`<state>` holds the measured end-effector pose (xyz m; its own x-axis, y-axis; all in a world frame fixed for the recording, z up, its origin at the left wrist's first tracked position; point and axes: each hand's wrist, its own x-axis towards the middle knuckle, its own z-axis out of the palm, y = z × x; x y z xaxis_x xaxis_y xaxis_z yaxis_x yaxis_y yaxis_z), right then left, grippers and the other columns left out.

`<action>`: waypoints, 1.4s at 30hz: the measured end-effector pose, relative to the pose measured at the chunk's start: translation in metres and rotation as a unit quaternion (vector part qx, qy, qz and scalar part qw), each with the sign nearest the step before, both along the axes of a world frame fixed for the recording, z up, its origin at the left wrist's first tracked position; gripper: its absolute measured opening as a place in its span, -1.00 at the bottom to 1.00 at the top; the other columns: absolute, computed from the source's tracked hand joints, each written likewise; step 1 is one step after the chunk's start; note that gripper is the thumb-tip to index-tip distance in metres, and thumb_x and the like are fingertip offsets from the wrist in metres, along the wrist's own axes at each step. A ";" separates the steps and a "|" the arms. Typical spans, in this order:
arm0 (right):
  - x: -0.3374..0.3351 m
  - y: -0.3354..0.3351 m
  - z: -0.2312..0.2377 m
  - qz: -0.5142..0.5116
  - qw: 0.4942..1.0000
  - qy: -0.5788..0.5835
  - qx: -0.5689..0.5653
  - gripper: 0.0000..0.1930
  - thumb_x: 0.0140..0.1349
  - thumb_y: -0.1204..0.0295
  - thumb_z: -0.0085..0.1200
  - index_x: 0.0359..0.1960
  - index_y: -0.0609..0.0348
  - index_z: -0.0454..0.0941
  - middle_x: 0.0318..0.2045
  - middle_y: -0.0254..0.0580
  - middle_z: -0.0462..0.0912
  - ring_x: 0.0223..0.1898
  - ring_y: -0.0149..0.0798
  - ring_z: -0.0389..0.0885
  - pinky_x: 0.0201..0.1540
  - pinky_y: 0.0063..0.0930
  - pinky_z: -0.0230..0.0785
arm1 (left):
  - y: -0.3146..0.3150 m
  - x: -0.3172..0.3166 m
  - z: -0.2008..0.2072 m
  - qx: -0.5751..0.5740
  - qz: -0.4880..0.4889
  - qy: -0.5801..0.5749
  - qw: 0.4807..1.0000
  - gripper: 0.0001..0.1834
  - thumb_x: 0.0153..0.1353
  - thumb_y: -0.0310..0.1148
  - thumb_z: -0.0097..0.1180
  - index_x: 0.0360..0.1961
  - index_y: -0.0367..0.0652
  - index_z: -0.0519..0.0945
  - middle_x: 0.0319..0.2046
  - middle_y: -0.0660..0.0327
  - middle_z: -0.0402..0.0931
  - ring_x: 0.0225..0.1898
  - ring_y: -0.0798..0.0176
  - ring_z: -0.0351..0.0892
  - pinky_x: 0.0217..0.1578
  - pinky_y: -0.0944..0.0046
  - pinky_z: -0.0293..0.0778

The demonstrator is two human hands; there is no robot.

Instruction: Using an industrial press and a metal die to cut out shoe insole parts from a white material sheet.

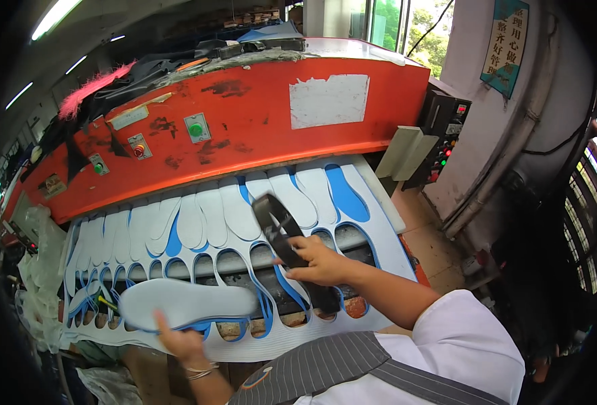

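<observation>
My left hand (180, 343) grips a shoe insole (187, 301), white on top with blue showing along its lower edge, possibly a stack. It is held over the near left part of a white-and-blue foam sheet (385, 243). In my right hand (319, 262) is a dark, sole-shaped cutting die (269, 214), an open loop tilted up above the middle of the sheet. Rows of sole-shaped holes run across the sheet's near half. Beyond them, several cut insoles (241, 212) lie side by side, with blue showing in some gaps.
A red press beam (244, 101) with buttons spans the far side, cloth and scraps piled on top. To the right stands a black control box (441, 135) with lit buttons, beside a wall pipe (501, 162). Clear plastic sheeting (41, 260) hangs at the left.
</observation>
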<state>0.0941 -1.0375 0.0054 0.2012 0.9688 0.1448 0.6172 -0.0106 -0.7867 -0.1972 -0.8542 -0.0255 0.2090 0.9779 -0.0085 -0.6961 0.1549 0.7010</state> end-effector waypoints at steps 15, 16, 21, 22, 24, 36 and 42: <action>0.331 -0.060 -0.088 -0.464 0.846 0.081 -0.250 -0.14 0.09 -0.27 0.14 0.08 0.38 0.50 -0.04 0.19 0.61 -0.06 0.10 0.62 0.05 -0.08 0.44 | -0.034 0.245 0.111 0.747 -0.161 0.449 0.463 -0.83 -0.10 -0.54 0.21 -0.41 -0.12 0.62 -0.37 0.16 0.60 -0.26 0.01 0.59 -0.23 0.10 0.48; 0.338 -0.059 -0.088 -0.435 0.849 0.217 -0.209 -0.13 0.10 -0.27 0.14 0.04 0.45 0.50 -0.09 0.09 0.64 -0.11 0.00 0.65 -0.01 -0.13 0.47 | -0.037 0.274 0.106 0.760 -0.178 0.464 0.420 -0.83 -0.10 -0.55 0.20 -0.40 -0.09 0.62 -0.37 0.18 0.59 -0.23 0.04 0.58 -0.21 0.10 0.46; 0.374 -0.066 -0.082 -0.297 0.866 0.350 -0.200 -0.16 0.14 -0.25 0.13 0.04 0.43 0.49 -0.06 0.04 0.63 -0.06 -0.14 0.62 0.00 -0.28 0.46 | -0.059 0.423 0.057 0.807 -0.236 0.489 0.231 -0.82 -0.01 -0.52 0.19 -0.35 0.00 0.65 -0.28 0.29 0.57 -0.09 0.15 0.53 -0.08 0.17 0.40; 0.376 -0.064 -0.074 -0.257 0.870 0.334 -0.256 -0.21 0.19 -0.22 0.11 0.06 0.38 0.49 0.00 0.06 0.60 -0.02 -0.15 0.61 0.02 -0.32 0.45 | -0.063 0.448 0.048 0.805 -0.239 0.491 0.230 -0.82 -0.01 -0.52 0.19 -0.35 0.00 0.65 -0.28 0.29 0.57 -0.09 0.15 0.53 -0.08 0.17 0.40; 0.389 -0.068 -0.076 -0.241 0.865 0.363 -0.248 -0.21 0.21 -0.22 0.08 0.10 0.38 0.46 0.02 0.04 0.59 0.01 -0.16 0.59 0.06 -0.31 0.44 | -0.074 0.494 0.031 0.806 -0.298 0.481 0.173 -0.83 0.01 -0.52 0.20 -0.34 -0.04 0.65 -0.14 0.25 0.58 0.00 0.14 0.51 0.00 0.16 0.39; 0.384 -0.087 -0.100 -0.033 0.762 0.647 0.015 -0.49 0.36 0.12 0.03 0.17 0.25 0.36 -0.05 0.10 0.61 -0.10 -0.02 0.66 -0.01 -0.21 0.55 | -0.084 0.537 -0.001 0.823 -0.258 0.412 0.293 -0.54 -0.18 -0.48 0.34 -0.15 -0.09 0.53 -0.04 0.20 0.48 0.10 0.10 0.43 0.04 0.21 0.45; 0.369 -0.080 -0.090 -0.253 0.940 0.049 -0.223 -0.43 0.11 0.30 0.30 0.09 0.36 0.41 -0.04 0.15 0.59 0.02 0.03 0.57 0.00 -0.22 0.44 | -0.095 0.478 -0.011 0.857 -0.135 0.403 0.293 -0.97 0.10 -0.37 0.05 -0.41 -0.02 0.50 -0.41 0.28 0.50 -0.17 0.20 0.55 0.11 -0.07 0.34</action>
